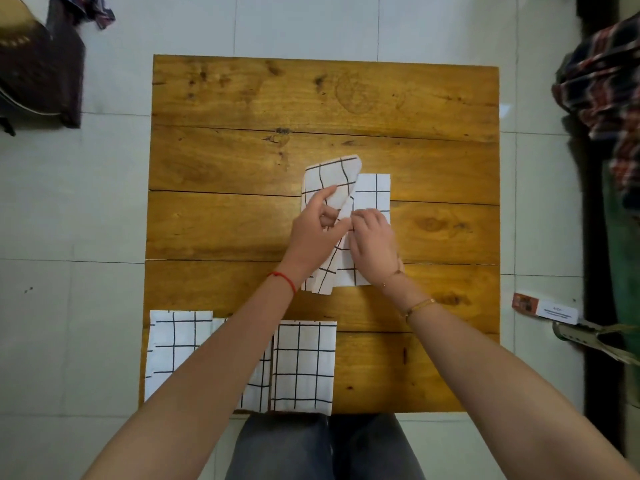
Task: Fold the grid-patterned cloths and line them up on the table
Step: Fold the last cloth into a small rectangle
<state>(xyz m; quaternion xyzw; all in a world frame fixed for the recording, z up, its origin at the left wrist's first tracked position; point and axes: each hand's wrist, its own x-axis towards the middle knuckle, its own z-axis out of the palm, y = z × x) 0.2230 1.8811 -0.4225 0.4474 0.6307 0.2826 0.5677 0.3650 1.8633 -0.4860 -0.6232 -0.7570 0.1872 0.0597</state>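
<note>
the left arm (207, 358) covers most of the middle folded cloth (258, 386) in the row at the near edge, and part of the left folded cloth (173, 341) too. the left hand (311, 233) and right hand (372, 240) hide the middle of the cloth being folded (346, 188), so the fold there can't be seen. the checked clothes (602, 91) at the right are blurry and cut off by the edge. the words on the small box (543, 308) on the floor are too tiny to read.
</note>
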